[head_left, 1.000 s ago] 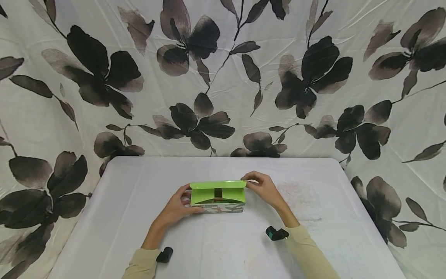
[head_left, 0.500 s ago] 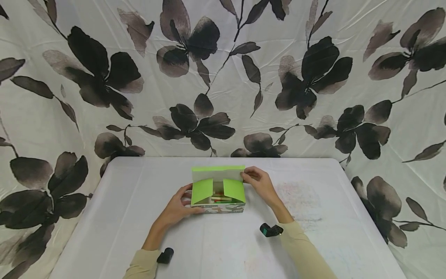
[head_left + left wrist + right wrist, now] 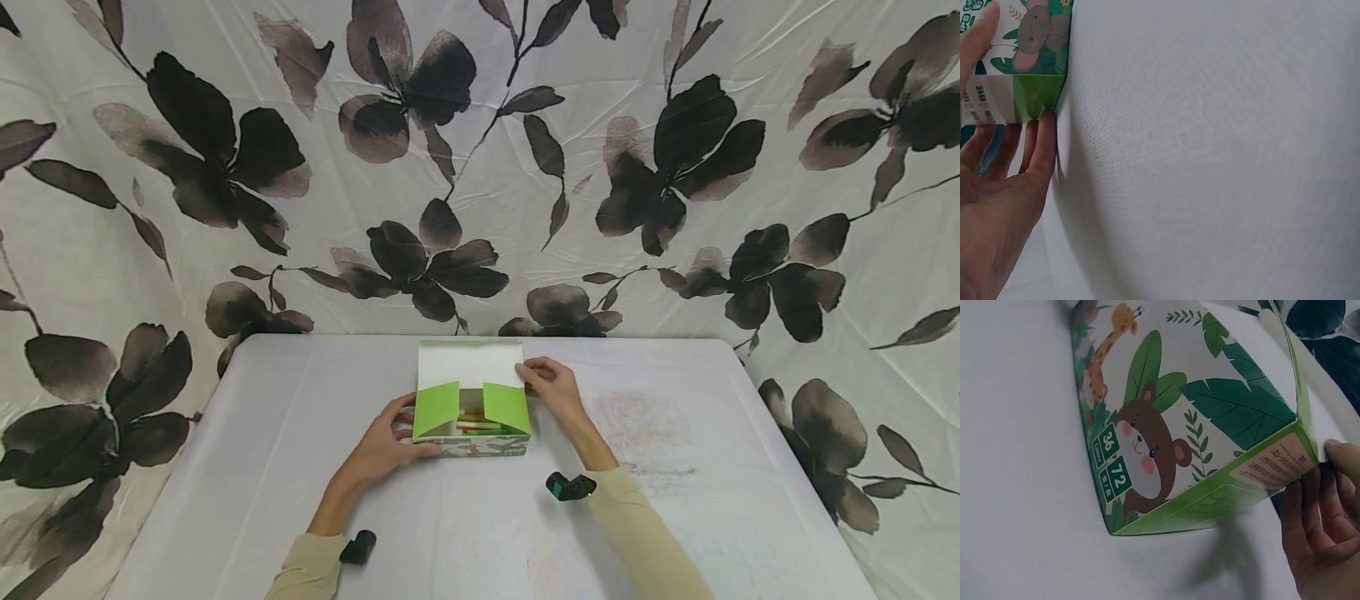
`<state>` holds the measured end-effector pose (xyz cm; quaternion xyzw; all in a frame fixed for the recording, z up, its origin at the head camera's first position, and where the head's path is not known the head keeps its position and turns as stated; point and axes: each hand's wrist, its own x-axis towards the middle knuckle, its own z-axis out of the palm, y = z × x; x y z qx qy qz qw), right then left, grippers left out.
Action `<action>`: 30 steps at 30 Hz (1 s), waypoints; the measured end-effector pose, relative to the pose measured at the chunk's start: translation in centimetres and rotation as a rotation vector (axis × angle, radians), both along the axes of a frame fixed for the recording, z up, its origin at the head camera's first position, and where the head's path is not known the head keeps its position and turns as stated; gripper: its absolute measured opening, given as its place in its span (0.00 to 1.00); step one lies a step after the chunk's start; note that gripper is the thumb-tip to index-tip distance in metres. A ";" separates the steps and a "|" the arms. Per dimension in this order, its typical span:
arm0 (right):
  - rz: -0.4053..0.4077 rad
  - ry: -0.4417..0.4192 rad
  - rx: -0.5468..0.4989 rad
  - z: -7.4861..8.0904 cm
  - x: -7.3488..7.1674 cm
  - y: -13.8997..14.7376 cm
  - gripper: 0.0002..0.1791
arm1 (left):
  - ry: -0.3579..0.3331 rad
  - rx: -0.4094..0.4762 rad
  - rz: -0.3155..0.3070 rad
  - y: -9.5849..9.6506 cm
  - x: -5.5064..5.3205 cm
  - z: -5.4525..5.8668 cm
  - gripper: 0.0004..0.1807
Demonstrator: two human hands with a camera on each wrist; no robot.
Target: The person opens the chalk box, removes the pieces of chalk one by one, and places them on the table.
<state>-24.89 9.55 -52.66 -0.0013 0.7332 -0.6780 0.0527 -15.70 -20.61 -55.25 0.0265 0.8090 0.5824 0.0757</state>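
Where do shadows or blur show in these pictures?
Head view: a faint shadow on the table beside the right sleeve; left wrist view: a soft-edged shadow alongside the left hand; right wrist view: dim overall, with a blurry dark patch below the green-edged box.

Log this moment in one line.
left hand: holds box; right hand: holds raised lid; side flaps: apart; coloured sticks: visible inside

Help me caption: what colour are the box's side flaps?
The side flaps are green on top, clearest in the head view.

head: high, forward-down, farther | wrists: close, opposite ends of box (image 3: 437, 410) | shared: front
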 end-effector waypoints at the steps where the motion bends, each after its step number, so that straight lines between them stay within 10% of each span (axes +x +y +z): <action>1: -0.011 -0.015 0.001 -0.1 0.0 -0.1 0.16 | 0.002 -0.004 -0.002 0.0 0.0 0.0 0.57; 15: -0.094 -0.220 0.064 -0.6 0.3 -0.5 0.22 | -0.014 -0.003 0.007 0.0 0.0 0.0 0.57; 30: -0.134 0.169 0.055 -0.4 2.9 0.1 0.17 | 0.066 -0.052 0.039 0.1 1.3 1.4 0.59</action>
